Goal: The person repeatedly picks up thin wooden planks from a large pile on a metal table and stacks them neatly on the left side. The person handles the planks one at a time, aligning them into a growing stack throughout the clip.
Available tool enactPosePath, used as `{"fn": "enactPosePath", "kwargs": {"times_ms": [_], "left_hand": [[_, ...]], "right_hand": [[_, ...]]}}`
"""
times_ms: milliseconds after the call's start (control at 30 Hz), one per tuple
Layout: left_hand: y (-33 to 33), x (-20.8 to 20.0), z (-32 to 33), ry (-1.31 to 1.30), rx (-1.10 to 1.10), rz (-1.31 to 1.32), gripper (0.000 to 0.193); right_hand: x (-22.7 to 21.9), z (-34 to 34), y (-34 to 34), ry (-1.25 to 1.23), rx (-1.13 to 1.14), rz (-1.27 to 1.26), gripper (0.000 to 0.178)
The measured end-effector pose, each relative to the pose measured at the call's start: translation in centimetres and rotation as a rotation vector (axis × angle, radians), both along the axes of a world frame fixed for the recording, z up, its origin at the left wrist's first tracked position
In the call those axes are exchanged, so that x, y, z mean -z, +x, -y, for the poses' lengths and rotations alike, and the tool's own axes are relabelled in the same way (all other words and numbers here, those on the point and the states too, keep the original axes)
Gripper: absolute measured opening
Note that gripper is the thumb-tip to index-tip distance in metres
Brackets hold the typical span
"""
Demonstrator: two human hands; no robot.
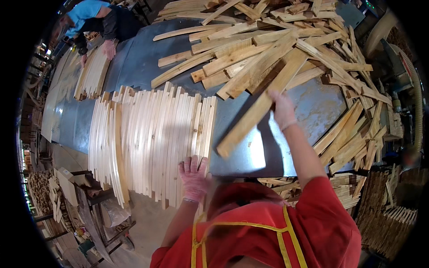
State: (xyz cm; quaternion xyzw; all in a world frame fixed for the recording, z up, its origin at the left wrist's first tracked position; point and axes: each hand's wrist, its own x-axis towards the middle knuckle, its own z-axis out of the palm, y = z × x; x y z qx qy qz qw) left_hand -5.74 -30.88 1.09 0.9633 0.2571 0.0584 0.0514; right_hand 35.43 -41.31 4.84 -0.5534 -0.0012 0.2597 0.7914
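My right hand (283, 111), in a pale glove, grips a wooden board (252, 117) by its side. The board slants from the loose pile down toward me, its near end above the metal tabletop. My left hand (195, 177), in a pink glove, lies with fingers apart on the near right end of a row of slats (156, 138). These pale slats stand side by side, tightly packed, with uneven ends. Toward the row's left side, one darker, curved slat (119, 152) sticks out nearer to me.
A heap of loose boards (250, 49) covers the far part of the metal table (243, 154), and more lie along its right. At the far left, a co-worker (96, 22) in blue has gloved hands at another slat bundle (93, 73). A ribbed hose (413, 94) hangs at right.
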Motion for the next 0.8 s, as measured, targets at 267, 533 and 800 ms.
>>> {"fn": "enactPosePath", "kwargs": {"times_ms": [267,533,800], "left_hand": [[1.1,-1.5,-0.1,-0.043,0.0,-0.003,0.073],[2.6,-1.6,1.3,-0.028,0.047,-0.009,0.082],[5.4,-2.8,1.7,0.019,0.003,0.065,0.067]], "right_hand": [[6.5,2.2,-20.3,-0.512,-0.543,0.119,0.06],[4.1,-2.4,-10.7,-0.382,-0.692,0.161,0.059],[-1.9,-12.3,4.7,-0.982,-0.429,1.506,0.046]]}}
